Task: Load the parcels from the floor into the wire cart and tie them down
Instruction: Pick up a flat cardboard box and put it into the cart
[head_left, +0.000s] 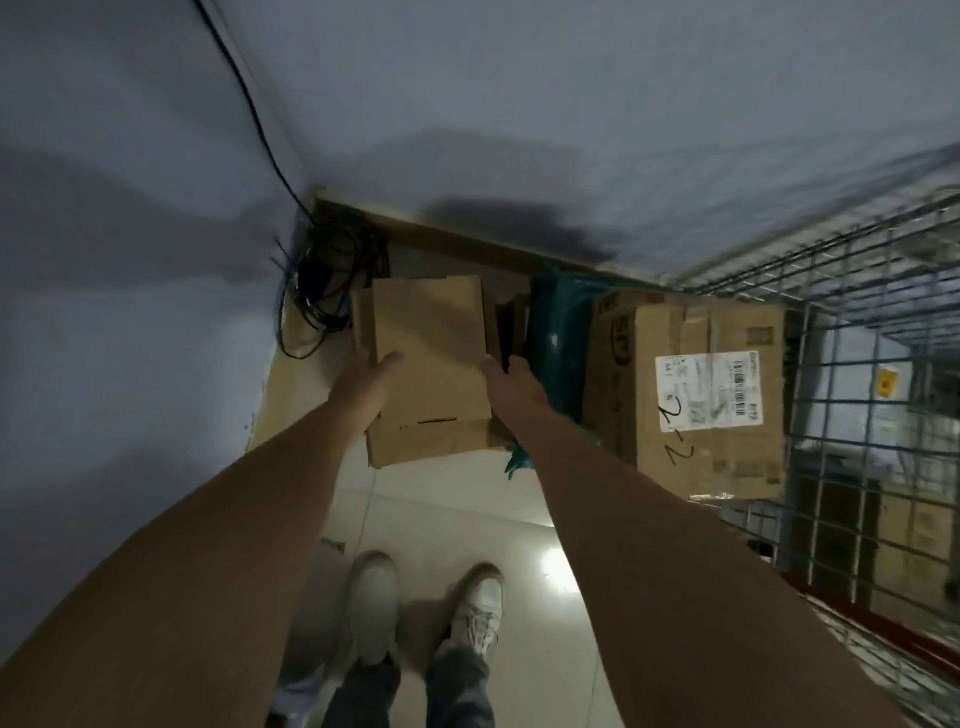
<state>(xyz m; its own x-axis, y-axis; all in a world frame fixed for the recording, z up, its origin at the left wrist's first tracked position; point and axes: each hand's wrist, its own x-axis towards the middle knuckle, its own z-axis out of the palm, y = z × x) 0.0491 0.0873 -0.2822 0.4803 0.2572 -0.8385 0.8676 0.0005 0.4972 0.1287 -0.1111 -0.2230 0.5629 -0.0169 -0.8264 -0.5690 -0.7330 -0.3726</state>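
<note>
Head view: a person bends over parcels on the floor in a wall corner, with the wire cart (852, 364) at the right.
Hands: the left hand (363, 387) and right hand (514, 387) are apart, clamped on opposite sides of the small cardboard box (431, 343); thumbs lie on top, fingers are hidden.
Box position: low at the floor, just beside the teal bag parcel (558, 332) and near the coiled black cables (327, 291); I cannot tell whether it is lifted.
Doing it well: probably best to lift it level, clear the cables, then swing right over the cart's rim.
Large carton (727, 467): the white shipping label (709, 392) carries barcodes, but the print is too small to read.
Marker writing (680, 452): looks like "2-2".
Yellow sticker (886, 387): unreadable.
</note>
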